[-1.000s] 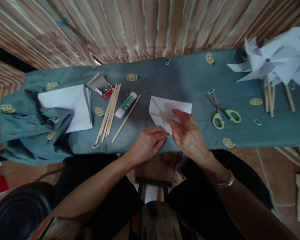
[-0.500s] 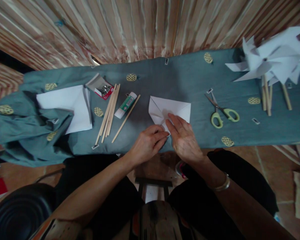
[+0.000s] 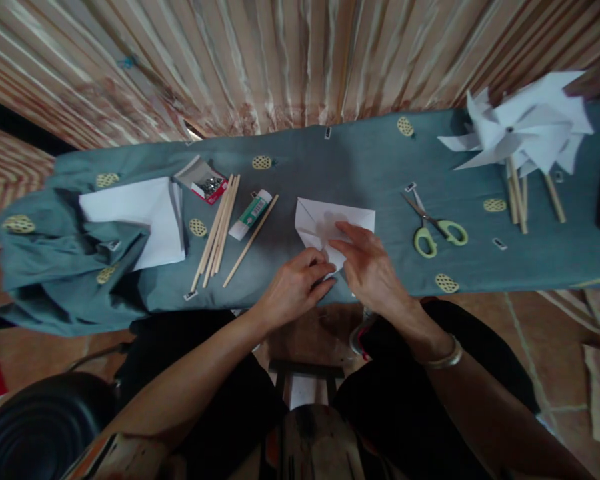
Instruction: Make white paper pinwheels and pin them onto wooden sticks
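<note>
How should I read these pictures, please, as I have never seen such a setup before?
There is no machine here: a person is using two bare hands. The view comes from one camera worn on the head, looking forward and down. The left hand holds the near corner of a folded paper; the right hand is over it, fingers parted. On the blue-green cloth, to the left, are stacked paper, an open box of small metal pieces, wooden sticks and a green-and-white item. To the right are scissors and white paper pinwheels.
</note>
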`<action>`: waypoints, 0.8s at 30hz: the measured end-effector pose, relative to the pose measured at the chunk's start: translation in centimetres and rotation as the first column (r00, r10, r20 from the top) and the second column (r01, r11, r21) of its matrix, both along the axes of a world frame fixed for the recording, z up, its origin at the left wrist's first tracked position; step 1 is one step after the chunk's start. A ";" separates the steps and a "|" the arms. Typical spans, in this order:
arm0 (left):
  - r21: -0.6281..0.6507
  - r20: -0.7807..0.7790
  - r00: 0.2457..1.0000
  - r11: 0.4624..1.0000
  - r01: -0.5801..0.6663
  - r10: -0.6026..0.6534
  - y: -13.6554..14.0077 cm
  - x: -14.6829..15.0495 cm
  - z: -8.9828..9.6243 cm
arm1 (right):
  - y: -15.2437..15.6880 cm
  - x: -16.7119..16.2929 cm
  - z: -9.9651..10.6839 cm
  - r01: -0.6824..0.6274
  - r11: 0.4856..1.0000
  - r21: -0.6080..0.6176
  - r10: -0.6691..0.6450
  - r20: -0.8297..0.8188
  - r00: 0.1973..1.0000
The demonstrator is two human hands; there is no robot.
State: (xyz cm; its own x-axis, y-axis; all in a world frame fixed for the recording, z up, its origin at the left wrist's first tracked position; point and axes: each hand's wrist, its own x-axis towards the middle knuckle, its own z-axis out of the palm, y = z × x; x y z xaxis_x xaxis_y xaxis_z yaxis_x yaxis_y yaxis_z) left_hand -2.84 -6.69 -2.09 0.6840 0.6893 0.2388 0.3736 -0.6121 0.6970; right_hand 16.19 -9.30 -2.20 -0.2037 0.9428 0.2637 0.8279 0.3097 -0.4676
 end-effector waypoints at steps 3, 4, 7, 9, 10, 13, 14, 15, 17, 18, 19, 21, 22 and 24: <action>-0.004 -0.020 1.000 1.000 -0.005 0.005 0.0 0.0 0.0 | 1.0 1.4 0.5 0.075 0.997 0.029 -0.073 -0.074 0.995; -0.004 -0.025 1.000 1.000 -0.005 0.005 0.0 -0.1 0.0 | 1.5 1.8 0.6 0.118 0.992 0.036 -0.116 -0.063 0.991; 0.012 -0.048 0.999 1.000 -0.002 0.002 0.1 -0.1 0.1 | 2.9 2.8 0.4 0.201 0.980 0.003 -0.201 0.029 0.979; 0.030 -0.064 0.998 1.000 0.003 -0.001 0.2 -0.2 0.1 | 3.6 3.3 0.2 0.217 0.976 -0.021 -0.215 0.085 0.973; 0.039 -0.068 0.998 0.999 0.006 -0.003 0.2 -0.2 0.2 | 3.9 3.5 0.1 0.219 0.976 -0.021 -0.215 0.102 0.971; 0.063 -0.073 0.997 0.998 0.010 -0.006 0.6 -0.5 0.3 | 4.3 4.0 0.0 0.206 0.979 0.011 -0.206 0.105 0.973; 0.073 -0.075 0.997 0.997 0.012 -0.006 0.7 -0.6 0.4 | 4.3 4.2 0.1 0.199 0.980 0.021 -0.201 0.095 0.975; 0.087 -0.076 0.997 0.996 0.014 -0.007 0.9 -0.8 0.5 | 4.3 4.4 0.3 0.196 0.980 0.026 -0.198 0.080 0.977; 0.122 -0.071 0.997 0.992 0.015 -0.007 1.4 -1.2 0.7 | 4.1 4.7 0.6 0.197 0.980 0.025 -0.198 0.046 0.979; 0.142 -0.065 0.998 0.990 0.014 -0.005 1.6 -1.4 0.8 | 4.0 4.9 0.8 0.202 0.979 0.017 -0.203 0.028 0.979; 0.159 -0.060 0.998 0.987 0.009 0.000 1.9 -1.7 0.8 | 3.9 5.0 0.9 0.212 0.977 0.003 -0.212 0.011 0.977; 0.191 -0.057 0.998 0.982 -0.007 0.018 2.3 -2.1 1.0 | 3.6 5.3 1.3 0.250 0.967 -0.044 -0.251 -0.018 0.968; 0.203 -0.062 0.998 0.979 -0.016 0.029 2.5 -2.2 1.0 | 3.5 5.3 1.4 0.276 0.958 -0.075 -0.279 -0.031 0.960; 0.223 -0.078 0.996 0.974 -0.028 0.047 3.0 -2.5 1.1 | 3.3 5.5 1.5 0.325 0.936 -0.133 -0.336 -0.065 0.940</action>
